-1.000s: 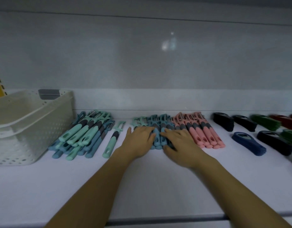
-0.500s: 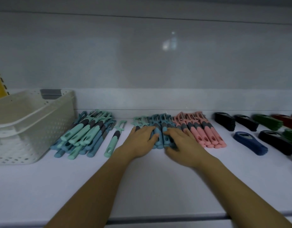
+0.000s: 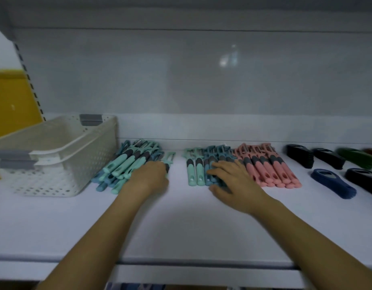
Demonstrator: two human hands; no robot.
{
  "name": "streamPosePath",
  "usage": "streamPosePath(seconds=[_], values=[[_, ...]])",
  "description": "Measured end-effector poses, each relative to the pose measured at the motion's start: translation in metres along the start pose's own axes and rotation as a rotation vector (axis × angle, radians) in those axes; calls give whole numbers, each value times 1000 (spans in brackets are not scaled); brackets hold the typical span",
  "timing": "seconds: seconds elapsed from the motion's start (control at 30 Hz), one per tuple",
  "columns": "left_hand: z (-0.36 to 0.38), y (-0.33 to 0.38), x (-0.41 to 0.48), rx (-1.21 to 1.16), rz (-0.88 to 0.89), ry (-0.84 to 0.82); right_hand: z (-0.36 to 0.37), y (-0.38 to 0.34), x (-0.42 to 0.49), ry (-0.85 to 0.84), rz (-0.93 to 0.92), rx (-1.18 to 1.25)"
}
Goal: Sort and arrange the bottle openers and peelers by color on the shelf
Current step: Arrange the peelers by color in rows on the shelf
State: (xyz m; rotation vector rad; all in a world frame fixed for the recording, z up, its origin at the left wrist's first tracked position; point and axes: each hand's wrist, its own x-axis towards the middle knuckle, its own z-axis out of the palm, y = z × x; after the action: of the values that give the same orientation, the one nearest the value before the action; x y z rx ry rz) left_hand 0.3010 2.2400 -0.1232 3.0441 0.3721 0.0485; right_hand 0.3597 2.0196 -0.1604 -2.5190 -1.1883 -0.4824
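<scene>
Now left hand (image 3: 148,178) grips mint peeler (image 3: 170,159); right hand (image 3: 233,182) flat on blue peelers (image 3: 212,162).

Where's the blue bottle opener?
Head view, right side: the blue bottle opener lies in front of the black openers, right of the pink peelers.

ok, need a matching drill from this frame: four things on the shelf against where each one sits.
Things: 1 white basket; 2 pink peelers; 3 navy bottle opener; 4 lone mint peeler.
Places: A just right of the right hand; B far left on the shelf; C handle covered by the left hand; D right of the pink row, in front of the black openers.
Pairs: 1-B, 2-A, 3-D, 4-C.
</scene>
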Motion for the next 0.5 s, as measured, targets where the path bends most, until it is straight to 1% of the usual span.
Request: streamPosePath(seconds=[0.17,0.3,0.5], values=[[14,3,8,-40,152,73,0,-4,-2,-30,-23,-38],[31,6,13,-72,194,159,1,-5,-2,-51,-37,-42],[34,9,10,-53,223,168,2,-3,-2,-66,-41,-63]])
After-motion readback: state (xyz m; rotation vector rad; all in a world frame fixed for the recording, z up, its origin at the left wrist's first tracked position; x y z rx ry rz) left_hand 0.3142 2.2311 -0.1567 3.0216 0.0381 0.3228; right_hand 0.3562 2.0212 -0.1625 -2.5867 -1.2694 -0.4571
